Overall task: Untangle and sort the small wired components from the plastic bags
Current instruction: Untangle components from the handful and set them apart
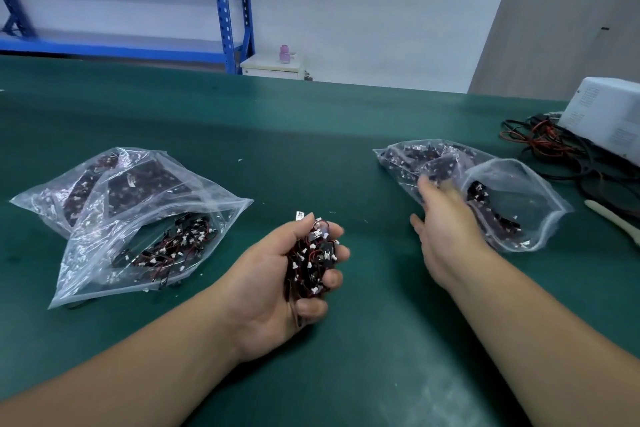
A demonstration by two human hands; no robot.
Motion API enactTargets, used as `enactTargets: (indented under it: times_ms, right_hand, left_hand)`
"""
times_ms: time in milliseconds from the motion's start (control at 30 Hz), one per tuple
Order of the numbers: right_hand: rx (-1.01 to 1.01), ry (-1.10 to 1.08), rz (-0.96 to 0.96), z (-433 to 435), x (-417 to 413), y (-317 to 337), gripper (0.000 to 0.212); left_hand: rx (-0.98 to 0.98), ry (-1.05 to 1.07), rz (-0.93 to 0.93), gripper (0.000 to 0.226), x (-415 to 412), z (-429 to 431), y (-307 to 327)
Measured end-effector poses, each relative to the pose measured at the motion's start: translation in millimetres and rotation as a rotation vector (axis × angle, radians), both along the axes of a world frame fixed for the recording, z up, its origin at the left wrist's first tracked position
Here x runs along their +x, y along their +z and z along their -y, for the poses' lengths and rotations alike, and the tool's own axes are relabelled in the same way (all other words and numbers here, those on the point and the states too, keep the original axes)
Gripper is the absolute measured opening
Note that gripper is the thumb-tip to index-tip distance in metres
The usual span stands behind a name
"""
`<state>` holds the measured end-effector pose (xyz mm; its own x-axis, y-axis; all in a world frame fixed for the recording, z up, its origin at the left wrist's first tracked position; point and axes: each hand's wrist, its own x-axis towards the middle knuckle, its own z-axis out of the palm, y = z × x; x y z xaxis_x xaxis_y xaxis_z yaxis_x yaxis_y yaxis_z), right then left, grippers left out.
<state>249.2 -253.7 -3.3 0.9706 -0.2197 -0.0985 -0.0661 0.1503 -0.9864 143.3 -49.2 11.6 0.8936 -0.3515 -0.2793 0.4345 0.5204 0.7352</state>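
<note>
My left hand [277, 281] is palm up above the green table [311, 135], its fingers curled round a tangled bunch of small wired components [311, 260] with black and red wires and white plugs. My right hand [446, 229] reaches toward the mouth of the right clear plastic bag [512, 191]; its fingers are blurred and look loosely extended, holding nothing I can see. That bag holds more dark components. On the left lie two overlapping clear bags: the front left bag [145, 246] holds loose wired components, the back left bag [104, 184] holds dark bundles.
A white device box [606, 114] stands at the right edge with a heap of black and red cables [554, 149] beside it. A pale flat tool [613, 218] lies near the right bag. Blue shelving [228, 10] stands behind the table.
</note>
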Motion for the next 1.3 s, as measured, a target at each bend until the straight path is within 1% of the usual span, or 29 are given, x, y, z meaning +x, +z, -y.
enactTargets:
  times_ms: [100,133,167,200,233,300,333,400,467,533,567,600,700,833,900,933,1067,1167,1300]
  right_hand:
    - [-0.078,-0.042,-0.027,-2.8,-0.3,-1.9,0.094]
    - [-0.133,-0.056,-0.023,-4.5,-1.7,-2.0,0.096]
    - [-0.213,-0.068,0.000,-7.0,-5.3,-1.6,0.093]
    - [-0.292,-0.069,0.048,-10.3,-10.9,-1.0,0.083]
    - [-0.342,-0.045,0.116,-14.3,-17.3,-0.1,0.066]
    - [-0.322,0.099,0.235,-25.4,-31.4,1.5,0.024]
    - [-0.281,0.196,0.265,-31.3,-39.4,2.3,0.014]
    - [-0.212,0.367,0.306,-41.4,-52.4,4.2,0.020]
    - [-0.209,0.489,0.353,-46.9,-61.3,4.5,0.028]
    - [-0.251,0.560,0.389,-49.2,-65.4,2.1,0.025]
    - [-0.271,0.574,0.397,-49.5,-66.2,1.6,0.023]
    - [-0.295,0.576,0.405,-49.8,-66.8,1.3,0.025]
    - [-0.352,0.554,0.465,-52.7,-69.3,5.4,0.025]
    - [-0.432,0.429,0.548,-53.1,-69.4,7.6,0.025]
    - [-0.459,0.389,0.551,-52.7,-69.3,8.2,0.021]
    - [-0.442,0.380,0.525,-52.9,-69.4,8.9,0.021]
    - [-0.264,0.364,0.392,-54.1,-70.6,13.8,0.017]
    - [-0.162,0.350,0.350,-55.3,-70.0,18.0,0.017]
    - [-0.099,0.341,0.315,-56.5,-69.8,22.0,0.024]
  left_hand:
    - [0.052,-0.022,0.051,0.028,-0.6,1.6,-1.0]
    - [0.064,-0.022,0.065,0.029,-0.8,2.3,-1.2]
    - [0.076,-0.016,0.078,0.030,-1.1,2.8,-1.3]
    - [0.092,-0.005,0.092,0.031,-1.1,3.1,-1.5]
    - [0.115,0.009,0.108,0.032,-1.0,3.4,-1.4]
    - [0.170,0.039,0.146,0.034,0.1,3.3,-1.6]
    - [0.192,0.056,0.163,0.036,0.9,2.9,-1.5]
    - [0.223,0.082,0.193,0.039,3.3,0.7,-0.8]
    - [0.251,0.071,0.215,0.032,5.4,-2.1,0.2]
    - [0.255,0.035,0.216,0.022,6.6,-4.4,0.7]
    - [0.252,0.015,0.208,0.020,7.1,-5.1,0.4]
    - [0.251,-0.004,0.197,0.021,7.3,-5.7,-0.1]
    - [0.253,-0.038,0.166,0.033,7.1,-6.6,-1.4]
    - [0.240,-0.067,0.147,0.043,8.0,-7.9,-2.5]
    - [0.202,-0.086,0.123,0.045,9.7,-9.0,-2.9]
    - [0.178,-0.094,0.107,0.043,10.7,-9.9,-3.0]
    - [0.109,-0.126,0.069,0.034,14.4,-13.9,-3.1]
    - [0.064,-0.116,0.017,0.034,16.6,-15.0,-2.7]
    - [0.047,-0.082,-0.020,0.033,16.6,-14.7,-0.7]
